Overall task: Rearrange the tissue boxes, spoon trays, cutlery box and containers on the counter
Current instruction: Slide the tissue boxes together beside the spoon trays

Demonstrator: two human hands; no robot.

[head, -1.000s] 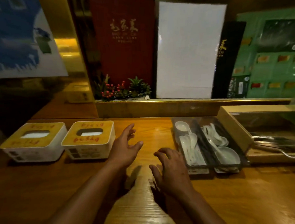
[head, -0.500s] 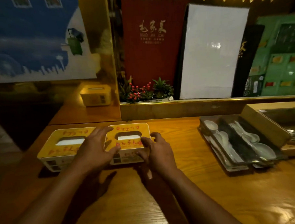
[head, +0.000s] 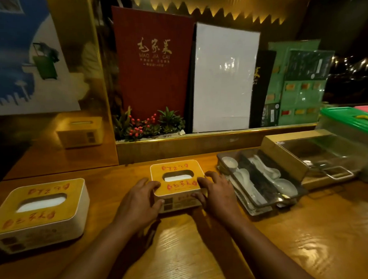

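A white tissue box with a yellow top and red writing (head: 176, 183) sits mid-counter, just left of the spoon trays. My left hand (head: 139, 202) grips its left side and my right hand (head: 217, 192) grips its right side. A second, matching tissue box (head: 39, 211) stands apart at the far left. Two clear spoon trays (head: 258, 182) hold white ceramic spoons. To their right lies the wooden cutlery box (head: 302, 155) with a clear lid. A green-lidded container (head: 351, 121) stands at the far right.
The wooden counter (head: 309, 239) runs across the front. A raised ledge at the back carries a plant (head: 148, 124), a red menu (head: 152, 62), a white board and green menus. A mirrored panel on the left reflects a tissue box (head: 80, 131).
Both hands went from hovering over the counter to gripping the right tissue box. That box has slid right, away from its twin, and now sits beside the spoon trays.
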